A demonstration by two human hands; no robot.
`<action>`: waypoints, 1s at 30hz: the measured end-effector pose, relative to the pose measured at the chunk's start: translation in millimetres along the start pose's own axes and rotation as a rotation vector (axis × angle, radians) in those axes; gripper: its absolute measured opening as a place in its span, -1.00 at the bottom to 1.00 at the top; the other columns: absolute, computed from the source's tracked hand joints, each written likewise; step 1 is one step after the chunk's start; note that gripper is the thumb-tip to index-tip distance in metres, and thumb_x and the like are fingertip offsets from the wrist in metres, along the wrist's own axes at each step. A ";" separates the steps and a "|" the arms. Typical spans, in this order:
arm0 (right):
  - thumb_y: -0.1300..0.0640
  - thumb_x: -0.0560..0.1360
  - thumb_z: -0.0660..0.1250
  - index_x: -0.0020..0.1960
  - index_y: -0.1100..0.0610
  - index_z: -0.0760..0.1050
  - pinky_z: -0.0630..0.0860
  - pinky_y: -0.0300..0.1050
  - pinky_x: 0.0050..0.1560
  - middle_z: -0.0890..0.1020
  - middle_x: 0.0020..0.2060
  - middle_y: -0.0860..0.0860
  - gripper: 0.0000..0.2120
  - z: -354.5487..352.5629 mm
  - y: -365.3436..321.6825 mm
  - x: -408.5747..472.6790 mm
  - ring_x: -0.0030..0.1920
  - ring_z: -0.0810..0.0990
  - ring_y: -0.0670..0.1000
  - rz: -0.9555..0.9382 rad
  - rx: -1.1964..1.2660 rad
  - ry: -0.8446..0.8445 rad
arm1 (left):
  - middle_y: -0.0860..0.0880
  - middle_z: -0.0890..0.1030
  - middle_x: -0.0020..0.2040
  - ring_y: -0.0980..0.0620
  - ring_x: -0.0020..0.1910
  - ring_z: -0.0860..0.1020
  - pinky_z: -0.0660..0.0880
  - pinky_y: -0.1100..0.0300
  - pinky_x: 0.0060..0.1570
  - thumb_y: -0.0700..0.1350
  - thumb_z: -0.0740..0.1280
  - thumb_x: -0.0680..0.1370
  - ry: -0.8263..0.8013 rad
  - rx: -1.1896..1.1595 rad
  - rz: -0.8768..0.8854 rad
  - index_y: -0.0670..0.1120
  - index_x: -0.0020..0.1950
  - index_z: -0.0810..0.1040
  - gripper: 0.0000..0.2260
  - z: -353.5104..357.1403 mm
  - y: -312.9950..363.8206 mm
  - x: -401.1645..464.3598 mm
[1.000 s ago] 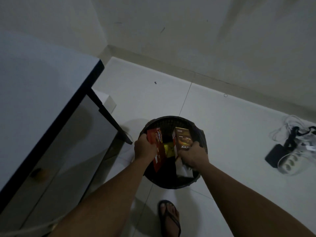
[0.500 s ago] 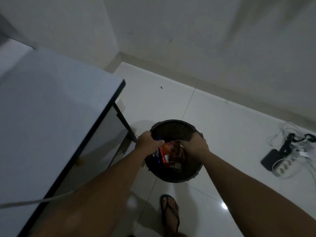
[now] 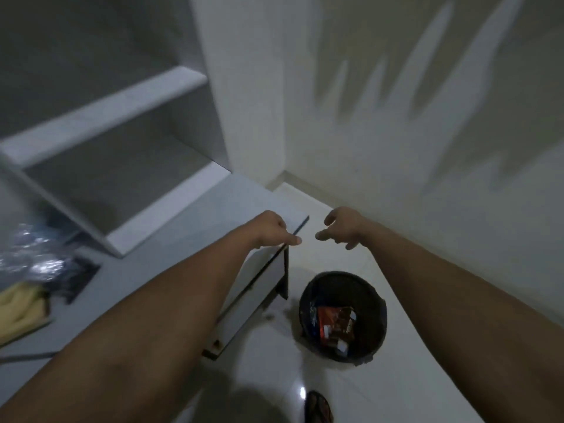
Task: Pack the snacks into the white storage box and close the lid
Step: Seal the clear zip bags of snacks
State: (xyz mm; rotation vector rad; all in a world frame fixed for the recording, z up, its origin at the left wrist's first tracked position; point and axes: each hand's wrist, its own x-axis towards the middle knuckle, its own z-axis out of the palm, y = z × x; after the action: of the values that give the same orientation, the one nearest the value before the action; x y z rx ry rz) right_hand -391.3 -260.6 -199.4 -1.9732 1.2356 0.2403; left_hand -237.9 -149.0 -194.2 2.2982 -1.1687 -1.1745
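A: Where do the snacks sit at this moment?

B: The red and brown snack packets (image 3: 334,326) lie heaped in the round black woven basket (image 3: 374,296) on the pale tiled floor (image 3: 412,377), just beside the corner of the white desk with the dark edge (image 3: 171,242). I'd guess the basket is only a carrier, parked low within reach of the desk. No white storage box or lid shows anywhere in view, so the packing proper looks not yet begun.

A: And the hands?

B: Both are empty and raised well above the basket. The left hand (image 3: 274,228) hangs over the desk's far corner, fingers curled loosely under with the thumb pointing toward the other hand; whether it touches the desk edge I cannot tell, since the picture is blurred. The right hand (image 3: 343,227) floats in open air past the corner, fingers spread and half bent, gripping nothing.

A: Anything else about?

B: On the desk's left side lie a crinkled clear plastic bag (image 3: 33,257), a yellowish cloth (image 3: 23,303) and a flat dark item (image 3: 81,277). A white open shelf unit (image 3: 116,166) stands at the desk's back, its compartments bare where visible. A dark sandal (image 3: 319,407) shows at the bottom edge.

A: So the next need?

B: Likely finding the box; nothing here shows it.
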 end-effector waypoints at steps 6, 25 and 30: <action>0.02 0.36 0.55 0.36 0.18 0.43 0.64 0.07 -0.01 0.60 0.02 0.10 -0.35 6.5 -104.6 -50.9 0.06 0.62 0.11 -0.148 -0.195 -0.102 | -0.07 0.45 0.37 -0.11 0.29 0.45 0.45 -0.06 0.26 0.13 0.48 0.40 0.067 0.052 -0.057 -0.11 0.39 0.42 -0.36 -79.7 -42.7 -91.8; 0.07 0.39 0.53 0.33 0.23 0.46 0.62 0.17 0.06 0.61 0.08 0.21 -0.43 201.8 -376.0 -160.7 0.11 0.63 0.15 -0.593 -0.570 -0.336 | -0.07 0.58 0.04 -0.06 0.08 0.57 0.55 -0.09 0.09 0.09 0.51 0.38 0.348 -0.126 -0.427 -0.11 0.28 0.50 -0.45 -183.8 -310.5 -348.5; 0.08 0.41 0.51 0.37 0.18 0.44 0.63 0.15 0.03 0.59 0.02 0.15 -0.43 248.2 -418.3 -168.6 0.10 0.63 0.17 -0.676 -0.660 -0.370 | -0.12 0.59 0.12 -0.10 0.13 0.57 0.56 -0.08 0.08 0.09 0.49 0.40 0.420 -0.184 -0.513 -0.13 0.28 0.51 -0.47 -186.0 -357.3 -377.3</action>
State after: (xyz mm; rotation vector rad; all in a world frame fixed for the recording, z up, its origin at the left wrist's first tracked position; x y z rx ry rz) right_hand -72.9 120.7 -64.2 -2.6171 0.2080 0.6876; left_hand -29.3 350.4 -86.2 2.5963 -0.3176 -0.8288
